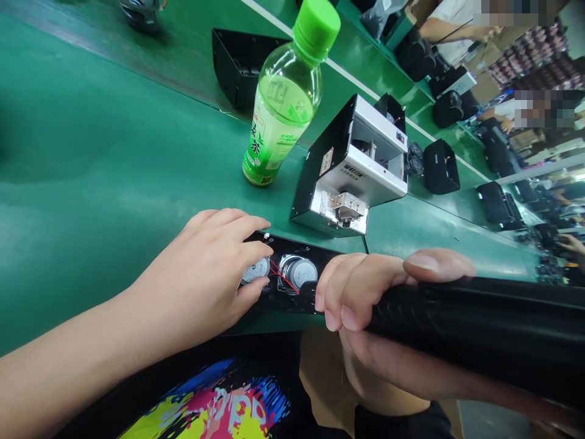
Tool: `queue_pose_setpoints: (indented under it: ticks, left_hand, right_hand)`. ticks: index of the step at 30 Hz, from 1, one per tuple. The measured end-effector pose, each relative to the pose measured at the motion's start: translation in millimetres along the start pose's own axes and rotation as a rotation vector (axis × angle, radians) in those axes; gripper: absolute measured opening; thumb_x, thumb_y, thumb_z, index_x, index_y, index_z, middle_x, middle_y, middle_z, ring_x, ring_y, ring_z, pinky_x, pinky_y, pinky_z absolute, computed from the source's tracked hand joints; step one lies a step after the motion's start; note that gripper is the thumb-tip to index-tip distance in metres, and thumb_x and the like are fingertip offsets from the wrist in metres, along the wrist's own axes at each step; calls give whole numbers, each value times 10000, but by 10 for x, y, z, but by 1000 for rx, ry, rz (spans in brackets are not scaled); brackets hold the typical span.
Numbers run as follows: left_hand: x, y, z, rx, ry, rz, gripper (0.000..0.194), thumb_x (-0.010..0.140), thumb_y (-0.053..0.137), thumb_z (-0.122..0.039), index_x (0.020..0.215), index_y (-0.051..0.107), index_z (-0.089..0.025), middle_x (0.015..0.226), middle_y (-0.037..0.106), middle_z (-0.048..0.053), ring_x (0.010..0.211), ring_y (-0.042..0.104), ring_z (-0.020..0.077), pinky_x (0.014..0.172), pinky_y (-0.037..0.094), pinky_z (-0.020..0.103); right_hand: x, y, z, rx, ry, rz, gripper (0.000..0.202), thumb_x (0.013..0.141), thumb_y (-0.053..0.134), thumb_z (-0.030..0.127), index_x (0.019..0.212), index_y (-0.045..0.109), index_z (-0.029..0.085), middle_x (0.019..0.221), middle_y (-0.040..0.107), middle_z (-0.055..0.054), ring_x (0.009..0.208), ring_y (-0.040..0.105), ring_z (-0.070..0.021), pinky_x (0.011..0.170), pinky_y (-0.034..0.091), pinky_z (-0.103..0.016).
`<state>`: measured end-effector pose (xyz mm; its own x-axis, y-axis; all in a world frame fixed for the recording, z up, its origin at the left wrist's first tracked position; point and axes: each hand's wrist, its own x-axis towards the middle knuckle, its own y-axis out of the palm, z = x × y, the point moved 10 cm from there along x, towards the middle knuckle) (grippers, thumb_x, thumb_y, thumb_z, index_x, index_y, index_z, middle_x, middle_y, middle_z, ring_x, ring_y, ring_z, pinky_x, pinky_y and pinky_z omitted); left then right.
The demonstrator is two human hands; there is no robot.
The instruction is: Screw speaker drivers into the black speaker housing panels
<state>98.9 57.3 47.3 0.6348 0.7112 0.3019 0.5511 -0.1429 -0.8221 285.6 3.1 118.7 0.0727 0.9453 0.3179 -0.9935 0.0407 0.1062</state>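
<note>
A black panel (292, 247) with two round speaker drivers lies on the green table near its front edge; red wires cross between the drivers. My left hand (219, 262) rests over the panel's left end, its fingers apart around the left driver (259, 269). The right driver (301, 273) shows uncovered. My right hand (365, 292) is wrapped round a thick black cylindrical tool (484, 323) that reaches out of view at the right. The tool's tip is hidden behind my fingers, over the panel's right end.
A green-capped tea bottle (283, 116) stands behind the panel. Right of it is a silver and black machine (351, 171). An open black housing (237, 64) lies behind the bottle. More speaker housings line the benches at the right, where people are at work.
</note>
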Motion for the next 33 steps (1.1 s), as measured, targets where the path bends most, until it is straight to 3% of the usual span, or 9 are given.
queue_pose_setpoints:
  ticks: [3,7,11,14,17,21,24,29,33]
  left_hand:
    - [-6,10,5,18,-7,2,194,1082,775,-358,1133,945,-278,1536,905,166,1423,841,482,1144,695,732]
    - [-31,5,-56,51,22,-27,224,1106,745,-346,1141,944,-250,1544,905,187,1429,842,494,1142,697,748]
    - [-71,3,-102,61,40,-58,250,1122,716,-316,1182,940,-223,1558,902,206,1443,844,493,1172,701,748]
    - [-109,-23,-58,23,25,-64,261,1113,731,-307,1267,927,-230,1614,881,209,1508,827,486,1257,692,742]
    - [-181,-89,25,-48,29,-59,210,1151,719,-344,1245,885,-256,1715,838,184,1552,819,452,1312,703,689]
    - [-303,-166,174,-37,53,-48,239,1167,727,-395,1354,837,-294,1827,772,153,1652,778,444,1352,704,660]
    - [-336,-126,254,33,101,0,405,1081,810,-361,1484,834,-327,1849,770,129,1683,760,477,1370,695,705]
    - [-267,-25,313,111,114,58,472,974,907,-353,1447,897,-357,1811,803,135,1640,781,528,1310,716,791]
    - [-245,16,280,157,99,41,397,951,952,-378,1346,928,-347,1706,852,157,1585,794,556,1256,720,838]
  right_hand:
    - [27,28,13,6,-20,-9,349,1301,718,644,1396,943,395,765,756,19,618,751,-223,646,730,-437]
    - [8,139,76,-111,-35,88,280,1315,730,353,1417,950,493,745,756,60,605,741,-186,661,721,-375]
    - [-119,353,104,-186,-109,326,399,1338,668,361,1653,866,504,775,790,59,624,769,-179,771,780,-397]
    - [-164,348,68,-148,-176,286,425,1352,640,365,1698,847,501,768,780,68,579,744,-170,729,747,-368]
    - [-162,322,19,-116,-227,256,405,1374,581,399,1661,863,443,762,785,66,555,746,-164,713,733,-356]
    - [-176,392,26,-118,-274,488,251,1375,574,292,1404,823,297,906,902,11,757,922,-164,850,796,-339]
    - [-161,327,18,-127,-259,525,240,1372,569,254,1394,807,279,981,942,-19,859,976,-185,885,807,-347]
    - [-257,351,-17,-168,-310,336,409,1386,544,337,1690,816,359,869,903,1,733,917,-208,816,790,-384]
    - [-238,215,-2,-89,-181,27,379,1364,598,537,1587,886,431,802,828,17,683,831,-236,755,759,-431]
